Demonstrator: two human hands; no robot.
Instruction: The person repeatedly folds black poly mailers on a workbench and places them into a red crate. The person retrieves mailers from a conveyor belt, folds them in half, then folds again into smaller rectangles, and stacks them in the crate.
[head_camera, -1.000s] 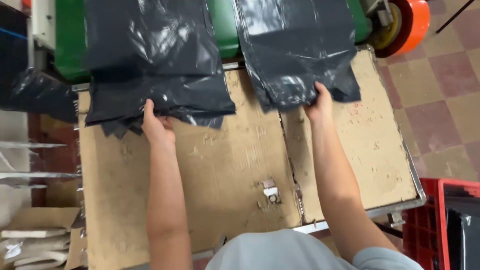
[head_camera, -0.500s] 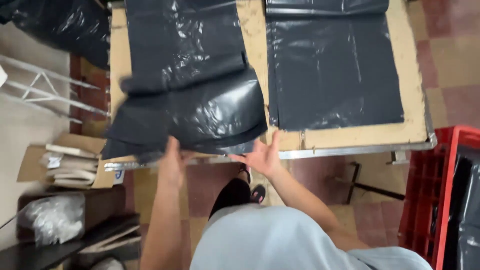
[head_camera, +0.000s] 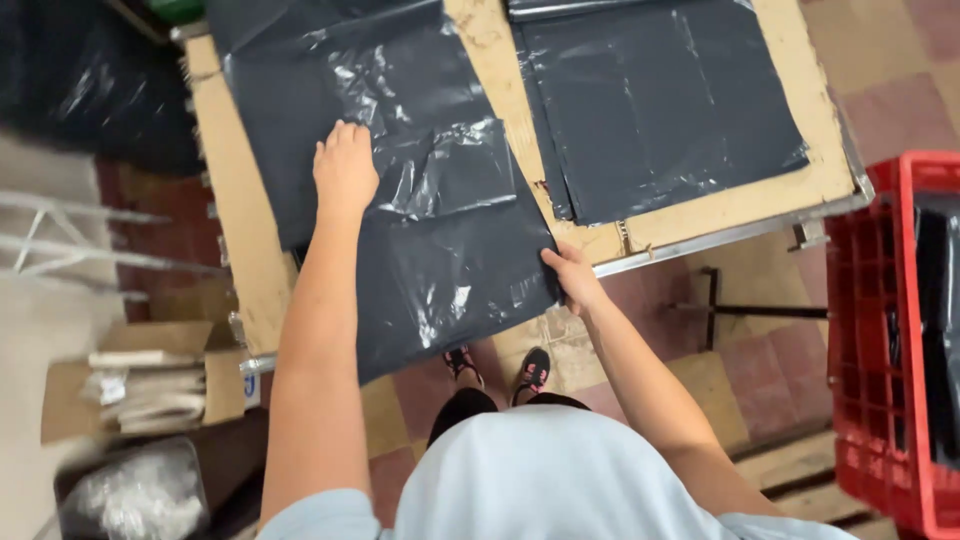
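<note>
Head view: the black plastic bag (head_camera: 420, 200) at centre-left of the frame has been pulled down since half a second ago, when it was bunched and lifted at the table (head_camera: 235, 230) edge — now it is spread flat, its lower part hanging over the near edge. The left hand (head_camera: 345, 168) is pressed open and flat on the bag's upper part; the right hand (head_camera: 572, 280) has its grip pinched closed on the lower right corner. A second black bag (head_camera: 660, 100) lies flat at upper right. A red crate (head_camera: 880, 340) stands at the right edge — the spreading seems nearly finished.
</note>
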